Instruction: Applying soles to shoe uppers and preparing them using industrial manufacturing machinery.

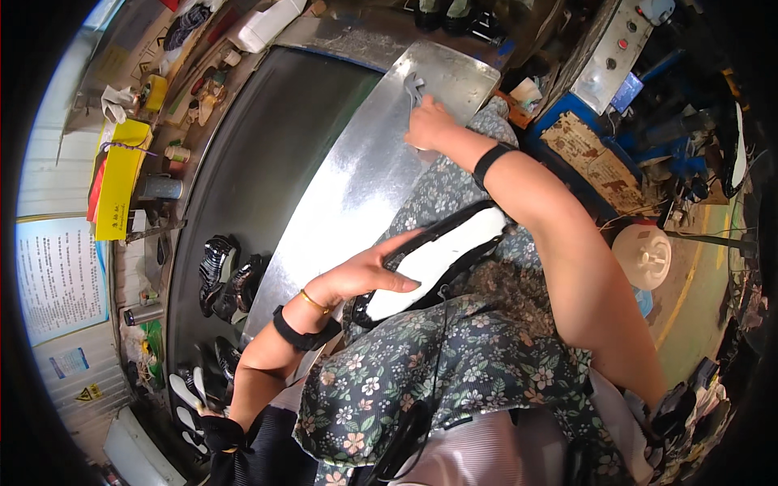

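Observation:
My left hand (361, 275) is closed on the side of a black shoe upper (386, 301), its thumb lying across the white sole side (442, 259). The shoe is held bottom up and slanted above my lap, over a dark floral apron (381, 368). Farther off, my right hand (432, 124) reaches over the shiny metal tabletop (336, 190). Its fingers are wrapped round a grey metal tool with a jawed head (412, 85), like a wrench or pincers. My palm hides most of the tool's handle.
Left of the tabletop runs a black conveyor belt (259, 130), with glossy black shoes (215, 271) on it. Beyond are a cluttered shelf and a yellow box (123, 180). A machine with a button panel (612, 53) stands at right, near a round cream-coloured container (642, 256).

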